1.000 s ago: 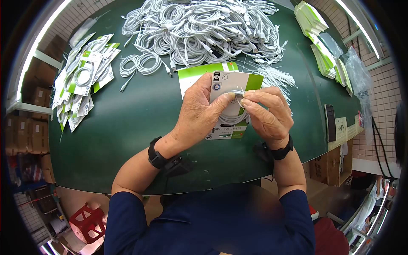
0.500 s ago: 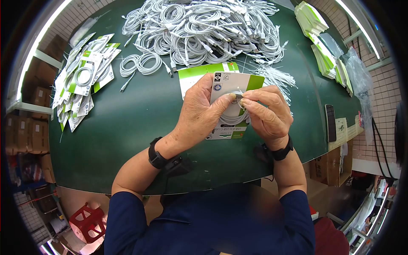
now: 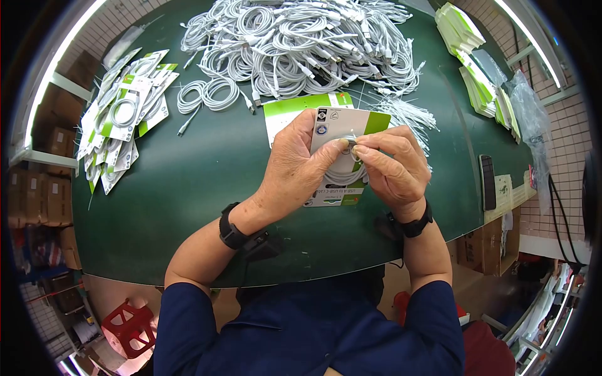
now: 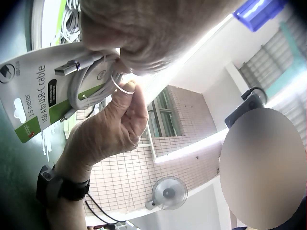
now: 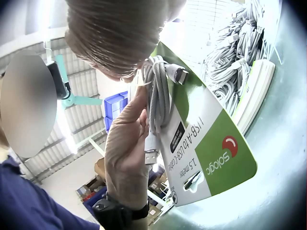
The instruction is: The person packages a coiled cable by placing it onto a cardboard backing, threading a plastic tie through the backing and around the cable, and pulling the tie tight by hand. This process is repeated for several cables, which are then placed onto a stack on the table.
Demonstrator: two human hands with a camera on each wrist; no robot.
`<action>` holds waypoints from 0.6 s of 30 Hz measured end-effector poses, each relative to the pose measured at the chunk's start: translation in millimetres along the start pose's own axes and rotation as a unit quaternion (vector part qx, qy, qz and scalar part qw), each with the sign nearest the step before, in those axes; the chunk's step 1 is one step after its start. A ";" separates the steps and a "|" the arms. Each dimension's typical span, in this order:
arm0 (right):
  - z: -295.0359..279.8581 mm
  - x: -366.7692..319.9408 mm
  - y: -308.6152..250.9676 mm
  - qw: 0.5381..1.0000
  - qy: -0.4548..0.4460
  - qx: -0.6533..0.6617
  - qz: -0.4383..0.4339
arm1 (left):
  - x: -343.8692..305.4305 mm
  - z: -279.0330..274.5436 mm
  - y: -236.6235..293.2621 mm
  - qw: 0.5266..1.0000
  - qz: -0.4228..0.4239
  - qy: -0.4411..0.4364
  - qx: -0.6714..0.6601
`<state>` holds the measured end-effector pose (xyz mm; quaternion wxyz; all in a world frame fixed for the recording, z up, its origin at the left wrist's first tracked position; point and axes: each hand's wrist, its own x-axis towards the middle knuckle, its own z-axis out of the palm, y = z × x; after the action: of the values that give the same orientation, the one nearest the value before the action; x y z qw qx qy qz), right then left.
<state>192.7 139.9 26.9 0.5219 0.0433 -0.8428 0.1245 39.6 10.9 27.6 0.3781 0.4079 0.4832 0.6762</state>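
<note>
The left hand (image 3: 291,166) grips a white and green card (image 3: 342,122) by its left side, its thumb pressing on a coiled white cable (image 3: 342,175) lying against the card. At the coil's upper part the right hand (image 3: 395,166) pinches a thin white tie (image 4: 121,86) between thumb and forefinger; the tie forms a loop in the left wrist view. A USB plug (image 5: 151,149) hangs from the coil in the right wrist view, with a smaller plug (image 5: 178,74) at its other end. The card's lettering is upside down in the head view.
A large heap of white cables (image 3: 301,50) covers the table's far side, with loose ties (image 3: 407,116) beside it. Two coils (image 3: 219,94) lie apart. Carded cables (image 3: 122,119) are piled at left, cards (image 3: 480,91) stacked at right, near a phone (image 3: 487,182). More cards (image 3: 276,116) lie behind the hands.
The card has shifted very slightly to the right. The right hand's fingertips have moved a little left at the tie; both hands keep their hold.
</note>
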 end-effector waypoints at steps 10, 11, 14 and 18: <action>-0.2 13.8 1.2 0.996 -0.011 0.031 0.080 | -1.3 -1.7 -3.1 0.995 0.040 -0.013 0.092; -0.8 13.6 0.2 0.995 -0.012 0.029 0.094 | -1.1 2.1 -3.7 0.998 0.045 -0.011 0.050; -0.2 11.8 1.7 0.997 -0.027 0.009 0.076 | -1.6 2.2 -8.3 0.996 0.043 0.001 0.080; -0.8 9.8 3.7 0.998 -0.052 0.006 0.047 | 1.5 -6.3 -22.1 0.988 0.069 0.009 0.140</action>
<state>188.2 144.2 35.4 0.4707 0.0132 -0.8691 0.1512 35.8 15.5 5.4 0.2654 0.4835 0.5466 0.6301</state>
